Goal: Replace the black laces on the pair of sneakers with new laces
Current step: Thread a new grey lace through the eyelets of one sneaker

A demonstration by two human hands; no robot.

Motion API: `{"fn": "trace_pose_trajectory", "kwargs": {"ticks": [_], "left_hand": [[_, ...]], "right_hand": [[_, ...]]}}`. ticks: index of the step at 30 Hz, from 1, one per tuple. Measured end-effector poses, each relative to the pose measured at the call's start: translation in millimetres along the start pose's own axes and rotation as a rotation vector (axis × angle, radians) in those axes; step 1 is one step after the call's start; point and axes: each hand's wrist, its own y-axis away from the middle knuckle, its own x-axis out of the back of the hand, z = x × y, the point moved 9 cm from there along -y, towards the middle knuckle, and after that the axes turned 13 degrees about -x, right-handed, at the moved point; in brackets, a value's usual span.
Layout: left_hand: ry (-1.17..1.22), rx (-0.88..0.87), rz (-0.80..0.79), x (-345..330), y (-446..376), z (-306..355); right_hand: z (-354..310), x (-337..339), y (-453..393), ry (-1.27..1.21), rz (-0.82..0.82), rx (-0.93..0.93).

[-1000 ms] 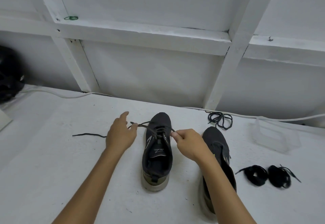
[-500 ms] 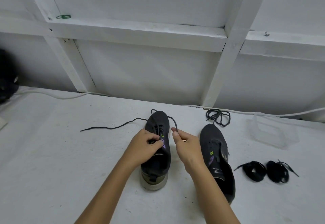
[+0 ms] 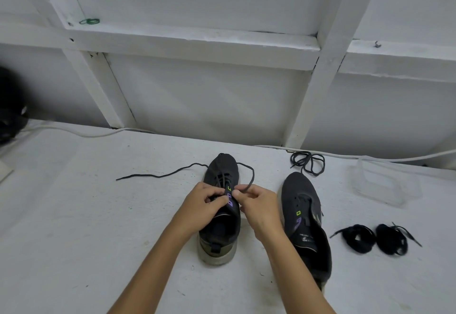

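Two dark sneakers stand toes away from me on the white surface. The left sneaker still carries a black lace whose one end trails off to the left. My left hand grips that shoe at its eyelets. My right hand pinches the other lace end, which loops up over the shoe's right side. The right sneaker has no lace. A loose black lace lies coiled behind it. Two bundled black laces lie to its right.
A clear plastic container sits at the right rear. A white cable runs along the foot of the white framed wall. A dark object is at the far left edge.
My left hand let go of the left lace end and came onto the shoe's eyelets. The lace end now trails left on the surface. My right hand stayed pinching its end, close to the shoe.
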Motion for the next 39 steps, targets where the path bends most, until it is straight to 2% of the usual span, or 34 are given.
{"fn": "trace_pose_trajectory", "kwargs": {"ticks": [5,16,26,30,34,36,39], "left_hand": [[0.008,-0.001,0.003,0,1,0],[-0.015,-0.017,-0.011,1,1,5],[-0.010,-0.024,-0.027,1,1,8],[-0.094,-0.089,-0.032,3,0,13],[-0.186,-0.143,-0.045,0,-2,18],[-0.195,-0.141,0.005,4,-1,17],[-0.189,-0.129,0.098,8,2,17]], "right_hand": [[-13,3,0,0.279,0.091,0.143],[-40,-11,9,0.660,0.092,0.351],[-39,-13,7,0.675,0.057,0.330],[-43,-8,8,0.629,0.049,0.307],[-48,-16,11,0.739,0.037,0.324],[-45,-18,8,0.732,0.021,0.294],[-36,-17,6,0.559,-0.070,0.187]]}}
